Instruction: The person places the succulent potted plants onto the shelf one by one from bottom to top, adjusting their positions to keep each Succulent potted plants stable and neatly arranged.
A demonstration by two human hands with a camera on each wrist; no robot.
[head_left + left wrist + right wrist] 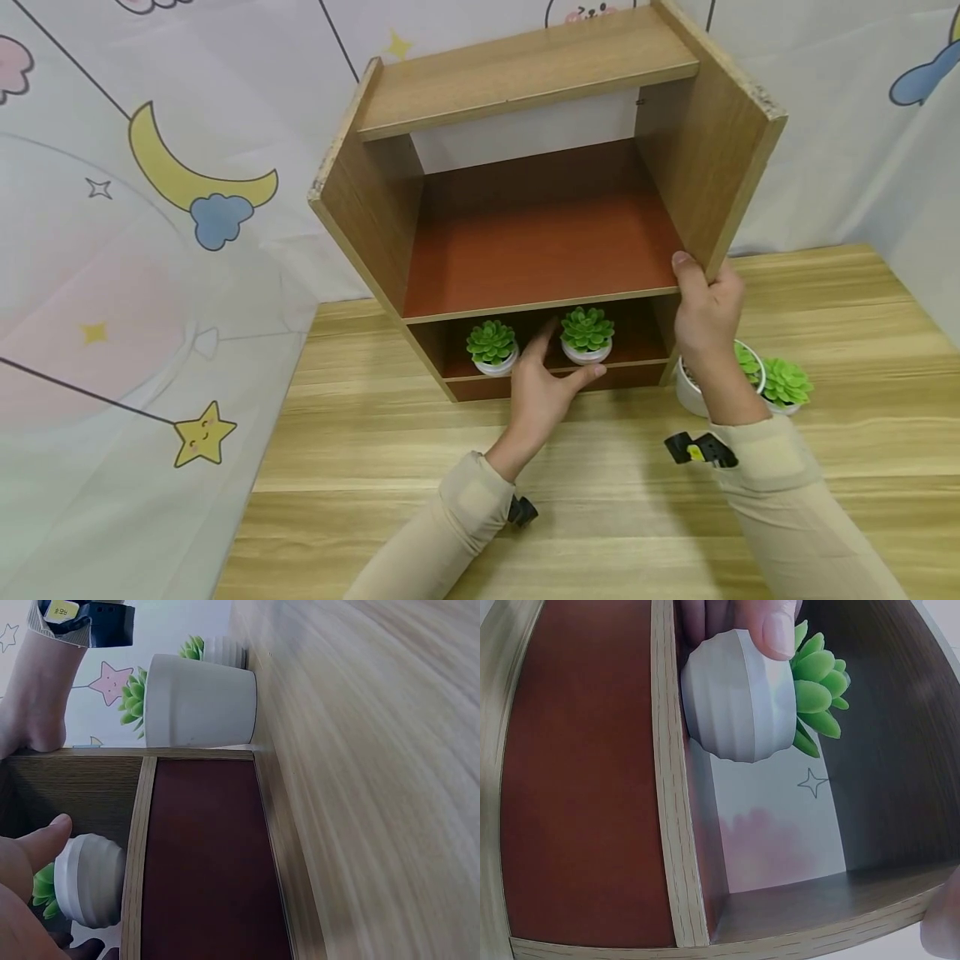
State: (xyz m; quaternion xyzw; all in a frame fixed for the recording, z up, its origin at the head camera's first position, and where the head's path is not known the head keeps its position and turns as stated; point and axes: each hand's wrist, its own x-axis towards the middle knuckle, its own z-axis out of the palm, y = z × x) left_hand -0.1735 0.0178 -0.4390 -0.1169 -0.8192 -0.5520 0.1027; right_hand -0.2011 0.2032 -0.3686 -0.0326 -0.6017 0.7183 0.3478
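Note:
A small wooden shelf unit (pixel 536 225) stands on the table. Two green succulents in white pots sit in its low compartment: a left potted succulent (pixel 492 344) and a right potted succulent (pixel 587 333). My left hand (pixel 542 398) reaches in around the right pot, thumb in front and fingers spread on its left side. In the left wrist view, a gap shows between the thumb and that ribbed white pot (pixel 90 881). My right hand (pixel 708 321) grips the unit's right side panel, its thumb on the inner face and its fingers mostly hidden outside.
Beside the unit's right side stand a larger white pot (pixel 692 396) with a green plant and another small succulent (pixel 786 383), partly behind my right forearm. The wood-grain table (pixel 360 467) extends in front. A printed cloth (pixel 240 300) hangs behind and to the left.

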